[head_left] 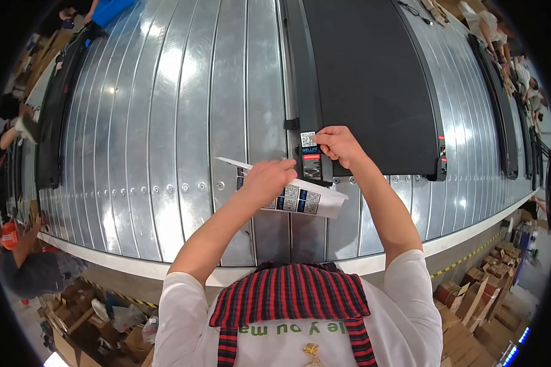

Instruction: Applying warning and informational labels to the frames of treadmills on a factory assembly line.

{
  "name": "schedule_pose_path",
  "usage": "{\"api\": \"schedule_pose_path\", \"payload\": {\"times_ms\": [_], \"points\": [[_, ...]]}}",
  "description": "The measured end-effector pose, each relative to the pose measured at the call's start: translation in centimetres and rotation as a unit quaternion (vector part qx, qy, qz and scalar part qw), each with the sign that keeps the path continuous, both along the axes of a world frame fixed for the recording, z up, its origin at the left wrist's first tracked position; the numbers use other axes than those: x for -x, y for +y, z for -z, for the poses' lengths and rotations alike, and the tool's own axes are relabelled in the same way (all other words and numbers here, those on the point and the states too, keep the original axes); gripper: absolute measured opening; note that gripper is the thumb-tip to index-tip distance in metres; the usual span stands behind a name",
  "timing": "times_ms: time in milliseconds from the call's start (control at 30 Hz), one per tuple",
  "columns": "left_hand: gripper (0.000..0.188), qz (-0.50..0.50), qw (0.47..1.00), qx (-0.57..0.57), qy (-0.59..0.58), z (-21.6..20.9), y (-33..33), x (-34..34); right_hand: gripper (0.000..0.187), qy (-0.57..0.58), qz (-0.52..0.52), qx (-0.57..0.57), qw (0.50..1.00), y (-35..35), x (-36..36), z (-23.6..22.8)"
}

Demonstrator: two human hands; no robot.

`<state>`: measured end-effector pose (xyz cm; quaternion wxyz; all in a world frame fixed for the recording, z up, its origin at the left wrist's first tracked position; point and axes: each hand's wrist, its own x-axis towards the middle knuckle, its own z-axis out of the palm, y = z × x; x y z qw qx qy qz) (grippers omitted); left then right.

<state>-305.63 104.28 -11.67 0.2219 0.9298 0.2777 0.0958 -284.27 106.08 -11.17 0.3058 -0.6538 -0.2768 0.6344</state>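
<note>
A treadmill with a wide black belt (376, 85) and a black side rail (305, 67) lies on the slatted metal surface in front of me. My right hand (340, 145) pinches the edge of a small black-and-white code sticker (308, 139) at the rail's near end. Just below that sticker, the rail bears a red-and-black label (311, 166). My left hand (267, 181) grips a white sheet of stickers (330, 205), its thumb side close to the rail. Rows of similar code stickers show on the sheet, which is bent and tilted. The fingers under the sheet are hidden.
Slatted metal conveyor (159, 122) spreads to both sides, with a pale front edge (128, 261) near my body. Other black treadmill units (61, 116) lie far left and far right. Cardboard boxes (471, 306) stand on the floor. A person (27, 266) is at the left.
</note>
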Motion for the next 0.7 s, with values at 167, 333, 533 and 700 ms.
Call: {"api": "schedule_pose_path", "payload": {"times_ms": [167, 333, 533, 700], "points": [[0.010, 0.005, 1.000, 0.004, 0.004, 0.02, 0.15, 0.05, 0.010, -0.014, 0.016, -0.004, 1.000, -0.21, 0.39, -0.07], [0.011, 0.011, 1.000, 0.003, 0.002, 0.23, 0.17, 0.02, 0.011, -0.019, 0.021, -0.008, 1.000, -0.27, 0.46, 0.12], [0.013, 0.014, 1.000, 0.003, 0.000, 0.26, 0.17, 0.12, 0.011, -0.031, 0.026, -0.012, 0.999, -0.37, 0.70, 0.15], [0.012, 0.015, 1.000, -0.007, -0.015, 0.10, 0.24, 0.22, 0.012, -0.036, 0.030, -0.020, 0.999, -0.47, 0.65, 0.15]]}}
